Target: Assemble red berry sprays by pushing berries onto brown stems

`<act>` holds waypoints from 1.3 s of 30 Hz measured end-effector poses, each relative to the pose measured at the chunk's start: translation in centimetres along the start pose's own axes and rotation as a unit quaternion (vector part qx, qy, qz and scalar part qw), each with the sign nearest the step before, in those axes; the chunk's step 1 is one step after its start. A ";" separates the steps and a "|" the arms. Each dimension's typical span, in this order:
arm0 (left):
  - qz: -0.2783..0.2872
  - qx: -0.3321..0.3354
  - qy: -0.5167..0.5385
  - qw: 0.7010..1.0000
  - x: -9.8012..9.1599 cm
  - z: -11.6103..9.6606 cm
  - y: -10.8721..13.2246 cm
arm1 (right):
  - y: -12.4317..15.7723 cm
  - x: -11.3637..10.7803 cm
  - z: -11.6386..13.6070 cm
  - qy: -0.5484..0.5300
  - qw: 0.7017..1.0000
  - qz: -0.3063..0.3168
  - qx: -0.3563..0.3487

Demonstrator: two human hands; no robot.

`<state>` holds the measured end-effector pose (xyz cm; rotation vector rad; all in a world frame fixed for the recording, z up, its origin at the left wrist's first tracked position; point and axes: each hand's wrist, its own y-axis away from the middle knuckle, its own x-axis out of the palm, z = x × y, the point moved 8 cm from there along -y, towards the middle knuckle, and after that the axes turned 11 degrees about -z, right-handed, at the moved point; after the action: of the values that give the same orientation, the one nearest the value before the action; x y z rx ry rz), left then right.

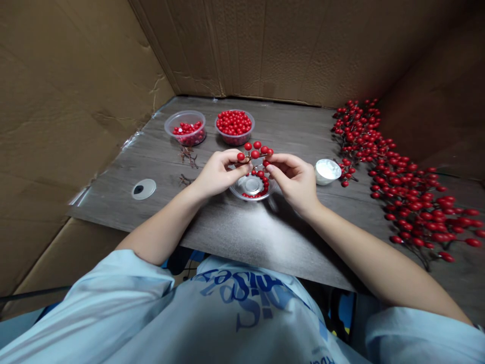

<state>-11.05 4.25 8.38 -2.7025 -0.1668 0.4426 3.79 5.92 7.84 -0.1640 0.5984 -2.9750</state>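
Note:
My left hand [221,173] pinches the stem of a small artificial branch with several red berries [255,154], held up over a shallow clear dish. My right hand [293,181] is closed at the branch's other side, with a red berry [266,163] between thumb and forefinger. Whether that berry sits on its twig is too small to tell. Below both hands stands the clear dish [244,194], with loose red berries lying around its inner edge. Close beyond my right hand is a small round tub of white paste [328,171].
Two clear tubs of red berries, one part full [185,130] and one heaped [235,126], stand at the back. Bare twigs [187,155] and a round white lid [144,189] lie left. Finished-looking berry branches [401,182] pile along the right. Cardboard walls [265,50] enclose the table.

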 end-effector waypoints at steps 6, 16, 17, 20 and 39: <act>-0.001 0.024 0.000 1.000 0.0 -0.3 0.0 | 0.1 -0.1 -0.2 -0.002 1.000 -0.013 0.003; 0.022 -0.004 0.005 1.000 0.2 0.1 0.1 | 0.3 0.2 -0.2 0.013 1.000 0.002 -0.011; 0.024 -0.003 0.002 1.000 0.2 0.2 0.1 | 0.3 0.2 -0.1 0.018 1.000 0.002 -0.016; 0.027 0.001 -0.005 1.000 0.2 0.3 0.1 | 0.4 0.2 0.1 0.040 0.998 0.000 -0.042; -0.006 0.004 0.001 1.000 0.1 0.2 0.0 | 0.4 0.1 -0.2 0.050 0.998 -0.009 -0.031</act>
<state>-11.02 4.31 8.18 -2.6924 -0.1789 0.4353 3.69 5.58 7.49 -0.0251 0.7037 -2.9990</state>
